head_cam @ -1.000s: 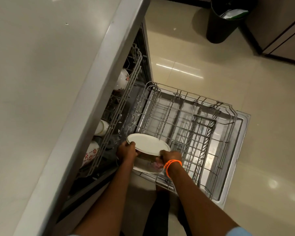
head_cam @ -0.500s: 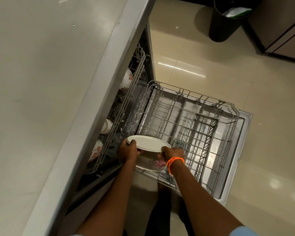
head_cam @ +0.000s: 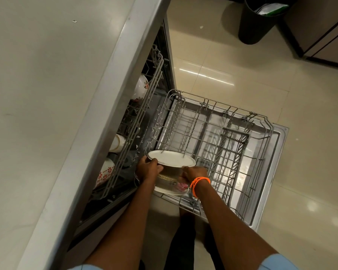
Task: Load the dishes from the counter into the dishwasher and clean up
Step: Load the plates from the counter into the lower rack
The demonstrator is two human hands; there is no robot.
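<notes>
Two hands on one white plate [head_cam: 171, 160], held nearly flat over the near-left corner of the pulled-out lower rack [head_cam: 213, 137]. Left hand [head_cam: 147, 169] curled around the left rim; right hand [head_cam: 193, 173] pinching the right rim, orange bracelet [head_cam: 199, 183] at the wrist. Floral plate [head_cam: 172, 189] just beneath, already racked. Two-handed hold likely for steady seating between tines. Floral bowls [head_cam: 141, 87] in upper rack.

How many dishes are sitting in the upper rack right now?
3 visible: a floral bowl at the far end, a white cup midway, and a red-patterned bowl nearest. The counter edge may hide others.
</notes>
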